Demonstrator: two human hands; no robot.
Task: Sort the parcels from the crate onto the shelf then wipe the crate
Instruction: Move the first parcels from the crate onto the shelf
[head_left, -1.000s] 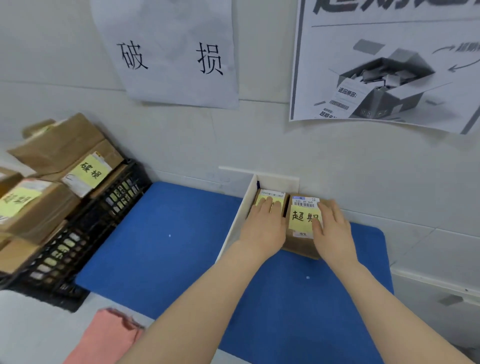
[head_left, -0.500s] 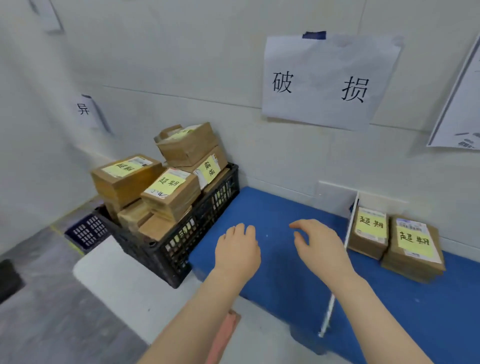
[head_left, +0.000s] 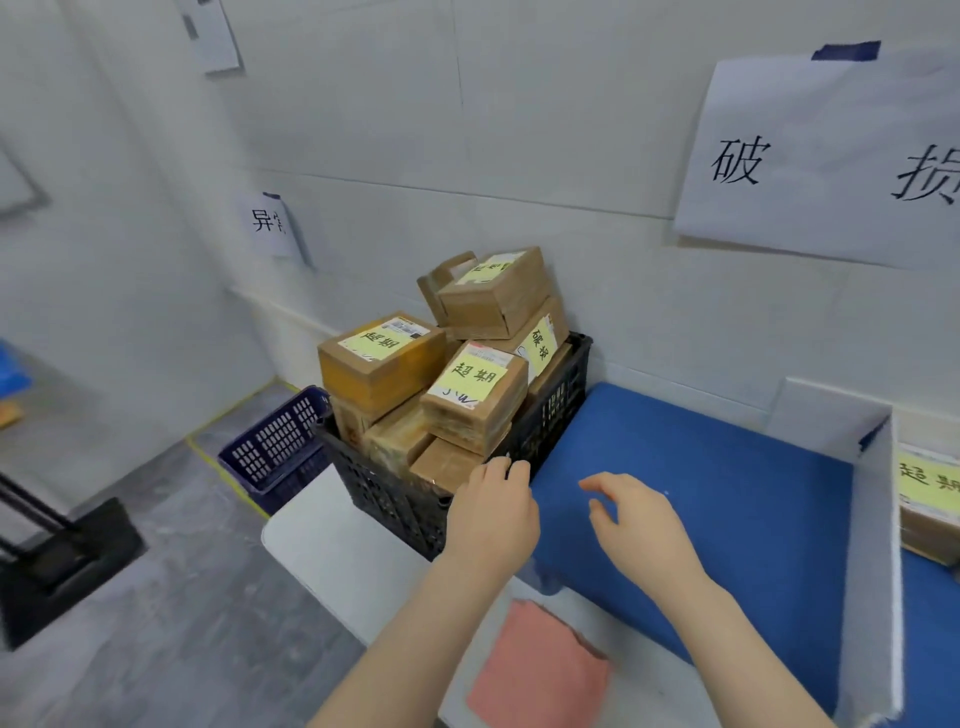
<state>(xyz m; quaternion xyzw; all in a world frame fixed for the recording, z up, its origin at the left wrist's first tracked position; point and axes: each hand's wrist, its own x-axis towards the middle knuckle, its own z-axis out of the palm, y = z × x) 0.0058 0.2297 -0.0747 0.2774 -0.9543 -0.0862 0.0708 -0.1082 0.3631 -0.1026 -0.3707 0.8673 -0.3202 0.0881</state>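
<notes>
- The left hand (head_left: 491, 512) is seen from the back, fingers together and loosely bent, its fingertips at the near rim of the black crate (head_left: 395, 499); it grips nothing that can be seen.
- The right hand (head_left: 641, 514) hovers over the blue mat (head_left: 727, 493), fingers spread and slightly curled, holding nothing.
- The black crate, a lattice-walled plastic one, stands on the white table (head_left: 332, 551) just left of the blue mat and against the wall.
- It is heaped above its rim with brown cardboard parcels (head_left: 467, 400), most bearing a yellow handwritten note and some a white printed label; the topmost parcel (head_left: 496, 296) sits tilted, with a torn flap sticking up.
- A pink cloth (head_left: 540, 670) lies on the table between the forearms.
- A white divider (head_left: 867, 561) stands upright on the mat's right; beyond it a sorted parcel (head_left: 930, 499) with a yellow note lies at the frame edge.
- A dark blue basket (head_left: 275, 447) sits on the floor behind the crate.
- Paper signs (head_left: 821, 156) are taped to the wall.
</notes>
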